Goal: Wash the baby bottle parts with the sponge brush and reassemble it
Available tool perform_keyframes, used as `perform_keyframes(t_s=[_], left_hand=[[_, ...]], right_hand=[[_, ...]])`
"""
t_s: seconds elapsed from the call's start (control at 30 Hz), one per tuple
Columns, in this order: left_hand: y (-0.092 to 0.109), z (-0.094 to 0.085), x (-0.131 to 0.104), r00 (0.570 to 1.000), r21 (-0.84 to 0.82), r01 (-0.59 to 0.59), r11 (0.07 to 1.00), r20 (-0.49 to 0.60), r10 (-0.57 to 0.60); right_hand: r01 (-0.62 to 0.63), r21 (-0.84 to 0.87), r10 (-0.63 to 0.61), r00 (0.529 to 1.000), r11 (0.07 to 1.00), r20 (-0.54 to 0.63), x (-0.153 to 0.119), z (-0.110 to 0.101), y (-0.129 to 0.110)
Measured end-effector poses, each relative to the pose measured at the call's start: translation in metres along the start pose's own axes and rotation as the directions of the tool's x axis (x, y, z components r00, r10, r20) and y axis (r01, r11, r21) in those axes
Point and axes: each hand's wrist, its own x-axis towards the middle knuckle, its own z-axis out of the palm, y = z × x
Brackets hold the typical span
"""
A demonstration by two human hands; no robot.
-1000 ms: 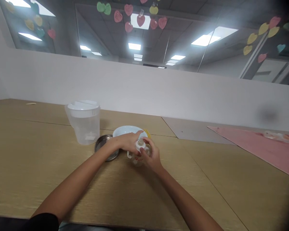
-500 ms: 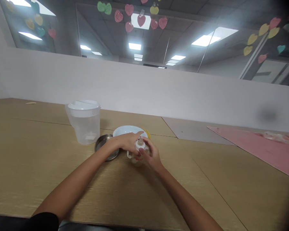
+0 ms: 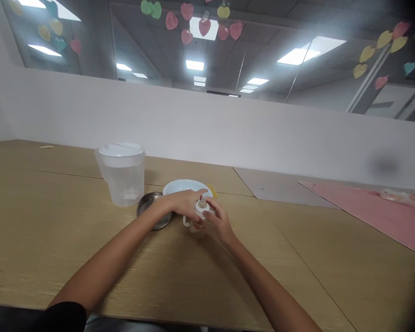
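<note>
A baby bottle with a clear teat, a white collar and side handles stands upright on the table in front of me. Red print shows on its body. My left hand comes over from the left and closes round the bottle's upper part, its thumb or a finger stretched out behind the teat. From the right, the fingers of my right hand are curled on the white collar. Part of the bottle is covered by both hands.
Left of the hands lies a round metal dish, partly behind my left wrist. A white bowl sits just behind the bottle, something yellow beside it. Further left stands a clear lidded pitcher. A pink sheet lies at the right.
My right hand's fingers have shifted slightly round the bottle's collar. Both hands stay on the bottle, and the other things keep their places.
</note>
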Motion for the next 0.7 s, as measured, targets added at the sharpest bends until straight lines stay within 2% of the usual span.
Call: perform_keyframes(t_s=[0.3, 0.5, 0.7], left_hand=[[-0.0017, -0.0018, -0.0012, 0.999, 0.014, -0.031, 0.999, 0.01, 0.031], [0.0023, -0.0013, -0.003, 0.996, -0.102, -0.071, 0.992, 0.048, 0.076], [0.0047, -0.0069, -0.007, 0.99, -0.099, -0.085, 0.991, 0.106, 0.095]], right_hand=[[0.138, -0.183, -0.143, 0.99, 0.973, -0.017, -0.0003, 0.0013, -0.0046], [0.129, -0.191, -0.131, 0.991, 0.973, 0.003, -0.0014, 0.0036, -0.0007], [0.119, -0.166, -0.117, 0.993, 0.979, 0.019, -0.0029, 0.0042, -0.0017]])
